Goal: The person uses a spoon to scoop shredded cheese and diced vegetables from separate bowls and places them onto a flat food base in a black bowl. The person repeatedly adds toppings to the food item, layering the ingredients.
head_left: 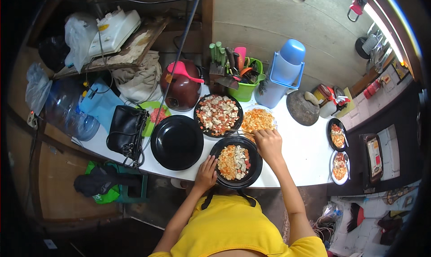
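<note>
In front of me a black plate (236, 183) holds orange-flecked rice on one side and chopped pale and red pieces on the other. My left hand (206, 174) grips its left rim. Above the plate's far right edge, my right hand (268, 143) is closed on a thin metal utensil (242, 132); its exact kind is hard to make out. Just beyond are a black pan (218, 115) full of chopped pale and red pieces and a white plate (259, 119) heaped with the orange-flecked rice. A bare black plate (177, 143) lies to the left.
A black handbag (123, 130) and a green plate with pink food (155, 115) are at left. Along the back stand a dark red appliance (181, 90), a green utensil basket (244, 91), a blue jug (281, 73) and a stone mortar (303, 108). Two filled plates (340, 167) are far right.
</note>
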`<state>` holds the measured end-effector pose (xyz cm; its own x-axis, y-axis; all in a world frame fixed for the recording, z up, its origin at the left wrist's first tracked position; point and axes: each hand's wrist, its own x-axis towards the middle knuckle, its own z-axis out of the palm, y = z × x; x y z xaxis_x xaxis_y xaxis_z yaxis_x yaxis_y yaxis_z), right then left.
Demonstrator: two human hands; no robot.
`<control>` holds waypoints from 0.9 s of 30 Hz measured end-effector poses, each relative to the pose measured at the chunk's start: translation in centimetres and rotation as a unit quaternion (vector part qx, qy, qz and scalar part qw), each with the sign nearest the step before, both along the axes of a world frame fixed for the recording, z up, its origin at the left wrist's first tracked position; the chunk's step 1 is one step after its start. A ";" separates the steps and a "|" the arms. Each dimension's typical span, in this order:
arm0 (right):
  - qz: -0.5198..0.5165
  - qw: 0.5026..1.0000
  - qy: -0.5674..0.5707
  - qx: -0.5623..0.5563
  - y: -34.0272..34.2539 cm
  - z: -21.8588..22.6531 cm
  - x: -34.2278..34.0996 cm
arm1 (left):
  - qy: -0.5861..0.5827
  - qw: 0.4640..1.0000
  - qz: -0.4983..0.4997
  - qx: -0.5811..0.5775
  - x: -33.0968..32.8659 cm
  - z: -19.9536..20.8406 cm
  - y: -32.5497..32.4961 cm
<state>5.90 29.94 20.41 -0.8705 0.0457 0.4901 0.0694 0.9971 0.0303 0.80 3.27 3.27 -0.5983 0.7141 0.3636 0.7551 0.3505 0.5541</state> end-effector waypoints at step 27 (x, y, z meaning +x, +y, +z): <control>0.025 0.991 0.010 -0.135 0.4 -6.4 -4.9 | 0.031 0.999 0.008 0.014 -0.1 0.1 0.0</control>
